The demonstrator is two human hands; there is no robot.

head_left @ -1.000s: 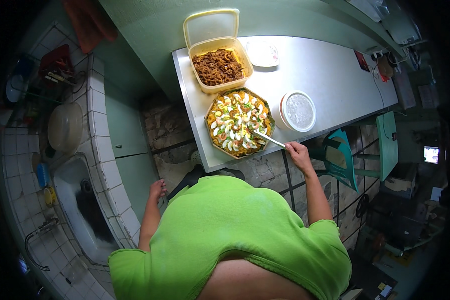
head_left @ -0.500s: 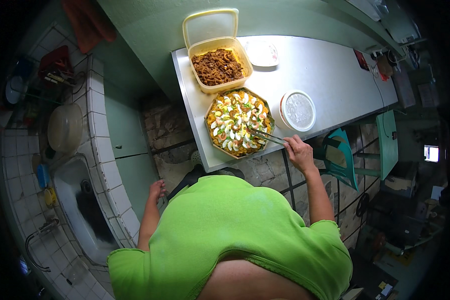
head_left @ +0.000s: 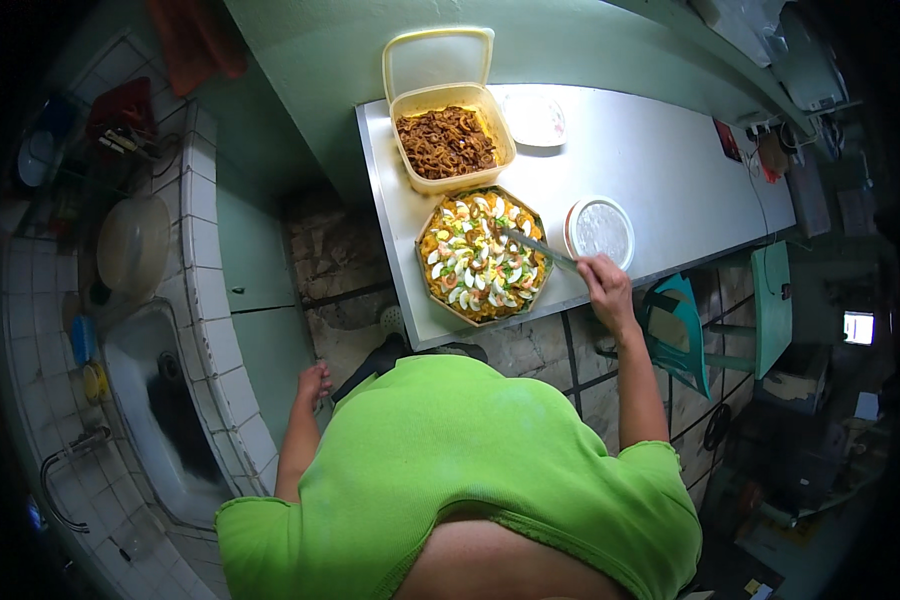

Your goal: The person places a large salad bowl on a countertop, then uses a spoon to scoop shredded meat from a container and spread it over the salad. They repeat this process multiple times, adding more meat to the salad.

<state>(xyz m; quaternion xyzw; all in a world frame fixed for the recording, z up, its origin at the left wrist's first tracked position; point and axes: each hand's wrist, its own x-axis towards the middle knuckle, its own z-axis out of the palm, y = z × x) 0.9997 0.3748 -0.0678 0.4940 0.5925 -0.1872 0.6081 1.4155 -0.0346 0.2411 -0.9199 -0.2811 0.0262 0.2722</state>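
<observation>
My right hand point(head_left: 608, 288) grips a pair of metal tongs point(head_left: 544, 248) over the right side of an octagonal tray point(head_left: 478, 323). The tong tips reach the topping, and whether they pinch a piece is too small to tell. Egg slices, shrimp, green bits and brown strips cover the orange-yellow noodle-like food point(head_left: 470, 265). Behind the tray stands a yellowish plastic container point(head_left: 460, 184) of brown cooked strips point(head_left: 445, 142), its lid point(head_left: 438, 64) tipped up against the wall. My left hand point(head_left: 315, 382) hangs low beside my body with curled fingers, apart from the table.
A round white tub point(head_left: 602, 232) sits right of the tray on the white table point(head_left: 660, 170). Farther back lies a white plate point(head_left: 536, 120). A teal chair point(head_left: 676, 325) stands beyond the table's front edge. To the left is a tiled counter with a sink point(head_left: 140, 340).
My right hand has moved slightly up and right, with the tong tips higher over the topping. The whole view has shifted a little. My left hand stays low at my side.
</observation>
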